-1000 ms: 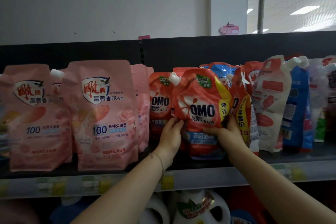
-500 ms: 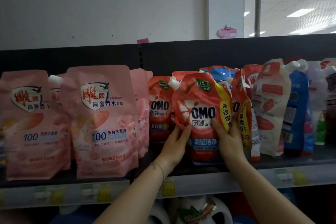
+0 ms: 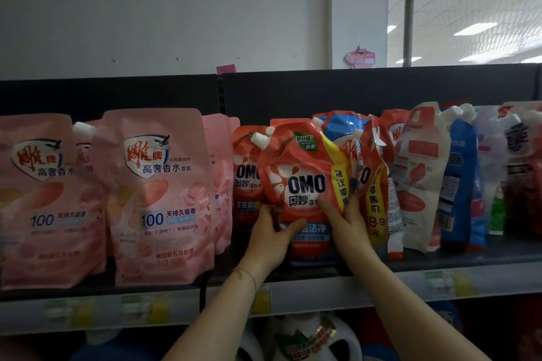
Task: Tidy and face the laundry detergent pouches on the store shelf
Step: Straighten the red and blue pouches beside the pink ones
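glossy plastic OMO pouch (image 3: 299, 173), matt shelf (image 3: 440, 261)

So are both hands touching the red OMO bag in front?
Touching. The head view shows the left hand pressed on the front OMO pouch at its lower left, and the right hand wrapped over its lower right edge.

Two large pale-pink plastic pouches (image 3: 158, 196) face front, two red OMO spouted pouches (image 3: 299, 181) show labels, two bare hands (image 3: 269, 240) reach.
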The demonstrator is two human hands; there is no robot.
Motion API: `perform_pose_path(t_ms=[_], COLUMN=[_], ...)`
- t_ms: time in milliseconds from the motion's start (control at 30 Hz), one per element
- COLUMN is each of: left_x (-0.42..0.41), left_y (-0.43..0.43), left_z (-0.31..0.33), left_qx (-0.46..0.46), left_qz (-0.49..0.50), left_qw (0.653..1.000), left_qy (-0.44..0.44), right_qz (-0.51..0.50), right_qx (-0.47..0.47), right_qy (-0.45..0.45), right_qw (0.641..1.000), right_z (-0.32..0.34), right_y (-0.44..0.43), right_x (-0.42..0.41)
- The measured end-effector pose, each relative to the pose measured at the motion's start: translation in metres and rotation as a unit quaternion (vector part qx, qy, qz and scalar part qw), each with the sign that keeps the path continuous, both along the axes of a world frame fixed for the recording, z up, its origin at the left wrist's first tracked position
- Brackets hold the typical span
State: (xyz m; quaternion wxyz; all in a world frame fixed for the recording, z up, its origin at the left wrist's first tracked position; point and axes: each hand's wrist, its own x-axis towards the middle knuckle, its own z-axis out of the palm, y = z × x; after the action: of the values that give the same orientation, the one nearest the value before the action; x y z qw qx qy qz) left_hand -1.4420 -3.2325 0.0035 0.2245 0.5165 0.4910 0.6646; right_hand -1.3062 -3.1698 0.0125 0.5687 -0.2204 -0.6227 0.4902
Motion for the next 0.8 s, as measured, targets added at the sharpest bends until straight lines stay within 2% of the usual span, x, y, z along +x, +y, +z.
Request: perform_pose_path(t_ms=[167,333,467,567,633,700,800], left_x=[-0.001,0.003,0.001,-0.003,-0.004,-0.006,-0.007], left_y=[-0.004,-0.008,-0.008,-0.007,-0.006,-0.004,-0.001], left_z=[0.002,0.004,0.008,0.009,0.009,0.007,0.004], left_qx=[0.081,0.150,0.113,0.088,0.087,0.072,0.027], left_qz=[0.092,0.145,0.083,0.050,0.057,0.066,0.018], left_qw=[0.992,0.978,0.985,0.978,0.978,0.984,0.996], left_qy=[0.011,0.022,-0.098,-0.181,-0.183,-0.146,-0.084], right_qz=[0.100,0.103,0.095,0.062,0.036,0.004,-0.057], right_qx=[0.030,0.065,0.077,0.076,0.077,0.077,0.074], right_qy=[-0.099,-0.179,-0.196,-0.194,-0.185,-0.171,-0.134], right_qw=[0.990,0.976,0.973,0.976,0.979,0.982,0.987], right_z=[-0.003,-0.005,-0.004,-0.005,-0.005,-0.004,-0.004], right_y=[0.002,-0.001,-0.002,-0.004,-0.007,-0.008,-0.006], right_x=[-0.005,-0.007,-0.006,-0.008,-0.008,-0.007,-0.002])
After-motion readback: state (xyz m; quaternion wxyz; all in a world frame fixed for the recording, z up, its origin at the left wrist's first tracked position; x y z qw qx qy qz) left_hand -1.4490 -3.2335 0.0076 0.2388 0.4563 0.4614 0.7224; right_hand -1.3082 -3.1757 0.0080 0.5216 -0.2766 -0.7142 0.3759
